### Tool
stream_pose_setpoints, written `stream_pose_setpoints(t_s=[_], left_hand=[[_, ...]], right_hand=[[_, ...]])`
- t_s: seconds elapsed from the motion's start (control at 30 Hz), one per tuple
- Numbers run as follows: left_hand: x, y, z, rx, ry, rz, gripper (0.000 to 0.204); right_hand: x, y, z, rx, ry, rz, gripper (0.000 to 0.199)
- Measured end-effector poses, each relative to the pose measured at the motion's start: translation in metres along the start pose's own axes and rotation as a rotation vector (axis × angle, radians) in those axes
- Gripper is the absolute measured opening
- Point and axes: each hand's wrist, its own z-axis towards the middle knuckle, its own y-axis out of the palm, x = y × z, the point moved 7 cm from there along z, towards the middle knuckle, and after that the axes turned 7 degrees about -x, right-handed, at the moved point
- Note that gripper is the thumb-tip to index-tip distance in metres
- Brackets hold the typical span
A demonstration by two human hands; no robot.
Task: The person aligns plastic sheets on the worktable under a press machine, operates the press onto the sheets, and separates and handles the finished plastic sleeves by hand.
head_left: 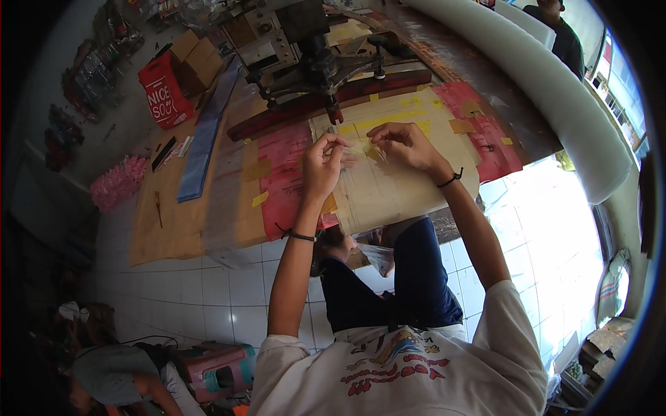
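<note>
My left hand [322, 163] and my right hand [406, 144] hover over a cream sheet [409, 187] on the worktable, a short gap between them. Both have bent fingers with thumb and fingertips brought together. A thin, see-through scrap, perhaps clear film, shows by the right fingertips; what either pinch holds is too small and faint to make out. Just beyond the hands is a machine [316, 59] with a dark metal frame and a red-tipped foot pointing down. A long dark red bar [347, 96] lies across the sheet's far side.
Red sheets [286, 173] taped with yellow flank the cream one. To the left are a blue strip [208, 149], a red bag [163, 90], a cardboard box [198, 59] and a pink bundle [119, 182]. A thick white foam roll [541, 90] runs along the right. Other people are nearby.
</note>
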Motion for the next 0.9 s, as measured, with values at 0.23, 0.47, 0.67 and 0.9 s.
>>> stream_pose_setpoints(t_s=[0.23,0.47,0.67,0.9], left_hand=[[-0.009,-0.001,-0.003,-0.064,-0.095,-0.265,0.007],[0.004,0.006,-0.002,-0.051,0.083,0.117,0.022],[0.037,-0.008,-0.019,0.214,0.201,0.744,0.019],[0.042,0.069,-0.103,-0.25,0.226,1.195,0.062]], right_hand=[[0.004,0.005,-0.005,-0.056,0.143,-0.17,0.024],[-0.003,0.012,0.0,-0.06,0.167,-0.075,0.032],[0.001,0.005,0.004,0.043,0.24,-0.238,0.03],[-0.005,0.002,0.006,0.12,0.063,-0.932,0.023]])
